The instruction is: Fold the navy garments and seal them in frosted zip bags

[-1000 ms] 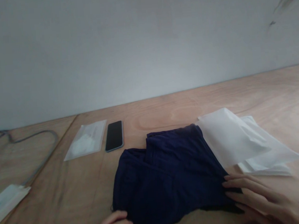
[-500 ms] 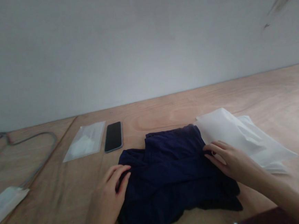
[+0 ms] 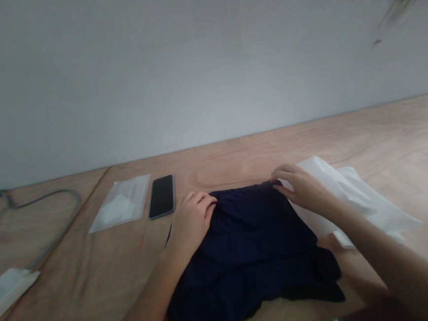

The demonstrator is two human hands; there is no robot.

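A dark navy garment [image 3: 258,246] lies folded on the wooden table in front of me; its exact kind does not show. At its far left corner my left hand [image 3: 194,216] pinches the fabric between thumb and fingers. My right hand [image 3: 297,186] grips the far right corner the same way, and its forearm passes over the white bags. The far edge of the cloth runs nearly straight between both hands. Loose, rumpled parts of the garment spread toward the table's near edge.
Left of the garment lie a black-screened phone [image 3: 161,197] and a clear plastic bag [image 3: 123,202]. White plastic bags [image 3: 350,194] are stacked at the right. A grey cable [image 3: 66,231] runs to a white power strip [image 3: 11,290] at far left. A pale wall [image 3: 192,68] stands behind the table.
Both hands have moved away from me to the garment's far corners. The left went up and right, the right slightly left. The upper fold now looks flatter and its far edge straighter.
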